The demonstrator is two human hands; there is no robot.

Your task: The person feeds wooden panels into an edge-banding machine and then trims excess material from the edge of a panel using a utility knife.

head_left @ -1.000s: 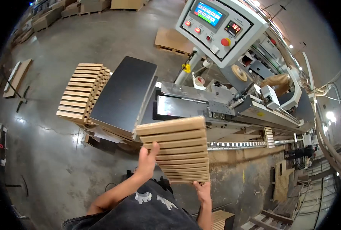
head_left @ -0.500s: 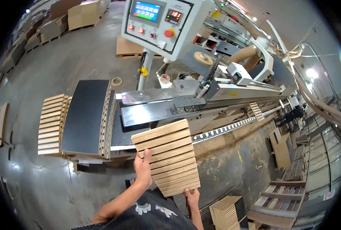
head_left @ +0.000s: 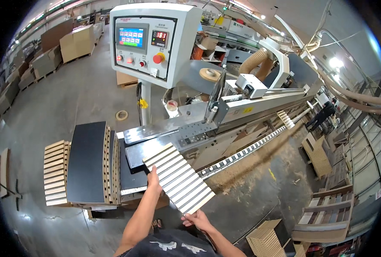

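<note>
Both my hands hold a slatted wood panel [head_left: 179, 180] with dark grooves between pale strips. It tilts, its far corner over the front end of the machine's metal table [head_left: 145, 150]. My left hand [head_left: 154, 179] grips the left edge, thumb on top and the other fingers hidden beneath. At the near corner, my right hand [head_left: 198, 220] pinches the edge. Left of the machine table stands a stack of panels with a black sheet face [head_left: 86, 162] on top, and slatted panels [head_left: 55, 172] lie beside it.
A control box [head_left: 149, 47] on a post rises behind the table. The roller rail [head_left: 250, 147] runs along the machine, carrying another slatted panel [head_left: 285, 119]. More panels [head_left: 265, 240] are stacked at lower right. A person in dark clothes [head_left: 322, 115] stands farther down. A tape roll [head_left: 121, 115] lies behind the stack.
The slatted panel has turned clockwise and shifted slightly left, its light glare now stronger. Both hands have stayed on it. My view has moved, so the machine and control box appear farther left.
</note>
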